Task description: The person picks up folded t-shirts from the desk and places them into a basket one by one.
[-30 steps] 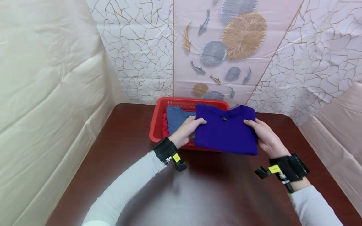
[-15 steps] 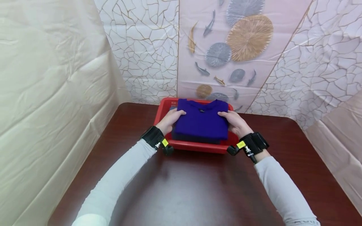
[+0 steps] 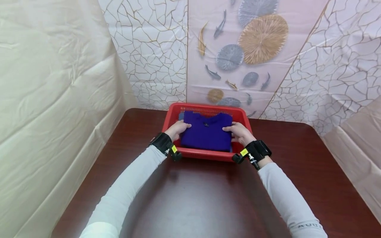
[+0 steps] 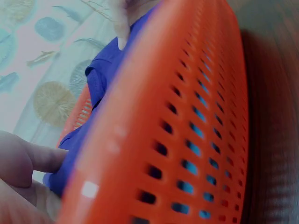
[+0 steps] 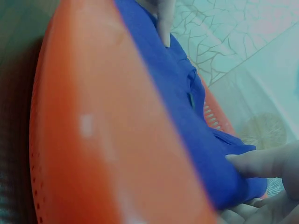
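Observation:
A folded purple T-shirt [image 3: 206,136], neckline and dark label toward the back, lies inside the red plastic basket [image 3: 205,154]. My left hand [image 3: 177,129] holds its left edge, thumb on top. On the other side my right hand [image 3: 240,133] grips the right edge; in the right wrist view its thumb [image 5: 254,162] presses on the cloth and the fingers are curled beneath. A bit of blue-grey folded cloth [image 3: 181,115] shows at the shirt's back left corner. Most of what lies under the purple shirt is hidden, though blue and red show through the basket's holes in the left wrist view.
The basket stands at the back of a dark brown table [image 3: 190,198], close to the patterned wall covering [image 3: 154,66]. A cream cloth [image 3: 59,99] hangs along the left side, and another stands on the right. The basket's raised rim surrounds both hands' work.
Both hands have carried the purple shirt left from the basket's right side, over the basket, and lowered it inside. It now covers most of the blue-grey cloth.

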### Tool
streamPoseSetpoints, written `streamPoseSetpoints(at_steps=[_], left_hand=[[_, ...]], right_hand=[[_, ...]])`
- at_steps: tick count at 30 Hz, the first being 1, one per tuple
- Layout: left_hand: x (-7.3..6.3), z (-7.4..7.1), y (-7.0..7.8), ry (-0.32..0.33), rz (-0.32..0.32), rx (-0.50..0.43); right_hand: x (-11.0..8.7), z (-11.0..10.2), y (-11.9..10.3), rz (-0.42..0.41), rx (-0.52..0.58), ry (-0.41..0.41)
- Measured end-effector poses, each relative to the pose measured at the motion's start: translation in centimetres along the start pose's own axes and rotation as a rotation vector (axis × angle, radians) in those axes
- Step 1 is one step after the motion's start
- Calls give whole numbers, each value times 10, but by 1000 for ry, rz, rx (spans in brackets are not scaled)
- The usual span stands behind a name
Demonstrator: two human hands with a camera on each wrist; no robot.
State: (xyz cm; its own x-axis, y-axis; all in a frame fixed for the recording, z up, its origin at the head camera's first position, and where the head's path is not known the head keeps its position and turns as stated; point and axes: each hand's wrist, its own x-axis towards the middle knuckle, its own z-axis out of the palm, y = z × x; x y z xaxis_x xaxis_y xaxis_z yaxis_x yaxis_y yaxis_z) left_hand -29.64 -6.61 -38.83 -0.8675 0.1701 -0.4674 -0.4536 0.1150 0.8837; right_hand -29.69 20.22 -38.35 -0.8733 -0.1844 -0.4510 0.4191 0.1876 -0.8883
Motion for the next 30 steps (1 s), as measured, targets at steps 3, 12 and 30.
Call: streamPoseSetpoints(at_steps=[3,12,30], left_hand=[[1,0,-2,5,-9,47],[-10,-18,5,61,69,123],[-52,-1,-14,-63,391,1359]], right_hand=[[-1,0,1,21,9,6],[-16,-3,0,-71,-133,90],[-42,18,32,-465,-1071,-26]])
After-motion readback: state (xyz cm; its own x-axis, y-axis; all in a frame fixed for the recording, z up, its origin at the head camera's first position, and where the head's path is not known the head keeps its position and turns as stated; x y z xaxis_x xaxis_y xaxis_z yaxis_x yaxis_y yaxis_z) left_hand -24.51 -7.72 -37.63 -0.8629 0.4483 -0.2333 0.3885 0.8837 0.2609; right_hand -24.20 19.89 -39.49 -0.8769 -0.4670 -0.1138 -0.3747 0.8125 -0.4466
